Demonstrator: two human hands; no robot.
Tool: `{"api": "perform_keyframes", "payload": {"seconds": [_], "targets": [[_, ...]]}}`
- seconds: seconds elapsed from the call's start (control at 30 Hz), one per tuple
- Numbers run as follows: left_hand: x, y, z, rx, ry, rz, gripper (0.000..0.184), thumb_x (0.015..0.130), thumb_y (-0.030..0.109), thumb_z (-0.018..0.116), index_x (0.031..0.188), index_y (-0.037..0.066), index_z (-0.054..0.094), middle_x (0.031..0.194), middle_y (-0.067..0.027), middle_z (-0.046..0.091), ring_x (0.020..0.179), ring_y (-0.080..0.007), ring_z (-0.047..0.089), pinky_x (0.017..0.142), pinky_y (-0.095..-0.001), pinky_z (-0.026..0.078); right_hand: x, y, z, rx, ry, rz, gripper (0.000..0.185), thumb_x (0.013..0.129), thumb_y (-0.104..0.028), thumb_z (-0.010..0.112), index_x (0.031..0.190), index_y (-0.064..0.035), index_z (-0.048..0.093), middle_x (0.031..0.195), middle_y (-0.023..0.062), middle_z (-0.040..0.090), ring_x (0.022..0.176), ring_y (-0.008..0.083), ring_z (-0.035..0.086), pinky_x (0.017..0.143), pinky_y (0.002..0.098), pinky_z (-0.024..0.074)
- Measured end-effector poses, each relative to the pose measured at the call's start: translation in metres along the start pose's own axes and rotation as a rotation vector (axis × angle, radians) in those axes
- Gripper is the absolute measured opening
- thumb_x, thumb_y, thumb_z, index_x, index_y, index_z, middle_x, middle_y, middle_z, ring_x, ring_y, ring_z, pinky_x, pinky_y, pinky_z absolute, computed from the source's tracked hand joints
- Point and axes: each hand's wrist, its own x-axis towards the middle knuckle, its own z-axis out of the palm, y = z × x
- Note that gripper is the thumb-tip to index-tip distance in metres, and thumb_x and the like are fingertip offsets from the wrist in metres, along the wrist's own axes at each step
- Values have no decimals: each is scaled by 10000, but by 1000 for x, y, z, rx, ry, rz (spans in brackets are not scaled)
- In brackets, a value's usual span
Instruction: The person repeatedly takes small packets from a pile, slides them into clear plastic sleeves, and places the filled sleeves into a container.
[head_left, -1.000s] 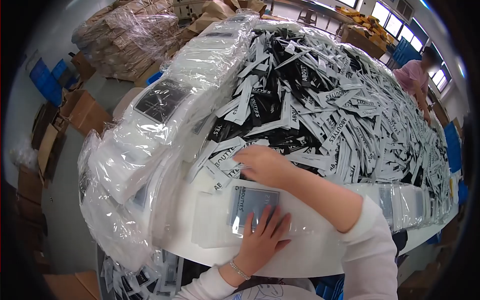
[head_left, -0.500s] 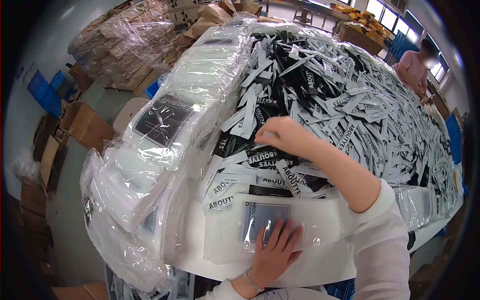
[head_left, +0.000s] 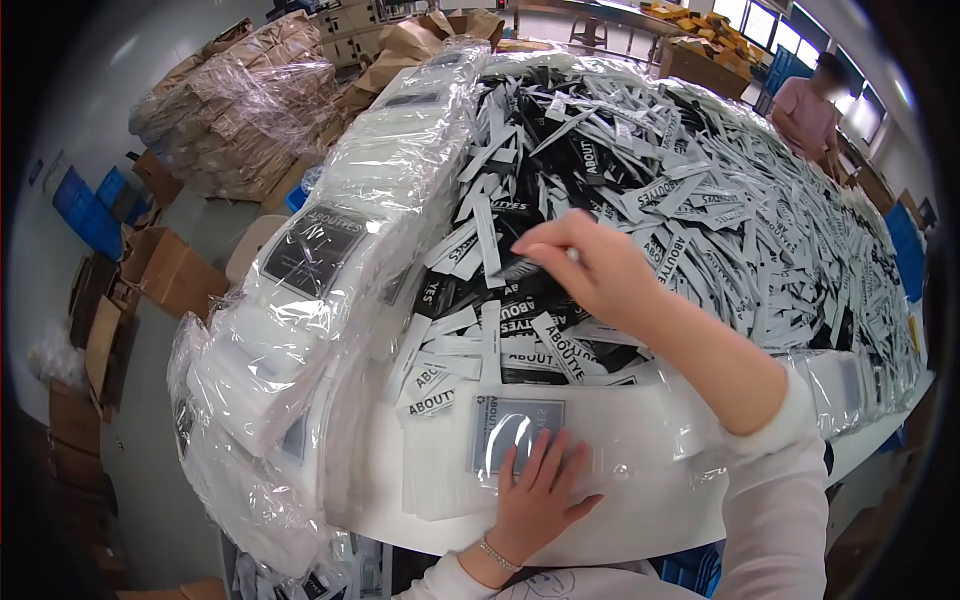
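Note:
My left hand (head_left: 538,490) lies flat with fingers spread on a clear plastic bag. A grey-blue label (head_left: 518,434) shows on that bag, which rests on a stack of white bags (head_left: 430,475) near the table edge. Above the large heap of slim black and white sachets (head_left: 690,220) is my right hand (head_left: 595,268), thumb and index finger drawn together. What they pinch, if anything, I cannot make out. Just left of its fingertips a white sachet (head_left: 487,240) leans at a steep angle. Another white sachet (head_left: 490,340) stands nearly upright in view, close to the bag stack.
Plastic-wrapped packs with dark labels (head_left: 315,250) run along the left side of the table. Behind stand a wrapped pile of brown paper packs (head_left: 240,105) and an open carton (head_left: 170,270). A person (head_left: 805,115) is at the far right.
The view has shifted slightly, moving the scene left. My right hand has moved a little nearer and right relative to the heap. White sachets now show left of it. My left hand stays on the bag.

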Motion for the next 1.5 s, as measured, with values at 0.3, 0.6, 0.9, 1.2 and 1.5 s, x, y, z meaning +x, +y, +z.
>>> {"api": "perform_keyframes", "payload": {"seconds": [0.3,0.6,0.9,1.2,1.5], "targets": [[9,3,-7,-5,-35,102,444,735,266,665,1123,80,552,1239,-112,483,1174,-307,414,969,-479,276,-179,-55,-82,717,530,508,177,909,-52,395,787,-72,268,649,126,563,549,164,541,524,287,469],[21,9,-30,-197,29,54,240,777,130,624,986,16,606,933,-113,633,872,-287,606,743,-349,482,-302,-78,-19,346,667,254,251,911,-175,438,1082,-37,318,623,87,513,453,134,475,401,253,414],[3,25,-43,-212,281,71,164,683,6,685,841,16,642,784,-100,639,687,-251,608,600,-311,477,-335,-70,1,353,734,448,210,793,-53,608,940,-5,465,668,65,559,543,118,497,502,214,409],[-21,56,-18,-216,188,245,150,657,63,712,772,49,616,792,-41,604,663,-218,581,562,-294,454,-315,-67,4,132,454,759,215,853,-102,558,672,-50,455,531,19,447,478,102,433,408,241,330],[-44,63,1,-224,37,366,223,645,115,730,824,62,609,806,-30,588,737,-182,564,583,-294,428,-310,-78,-18,1053,513,949,305,938,-243,347,681,-83,384,613,43,427,539,111,415,453,252,305]]}}
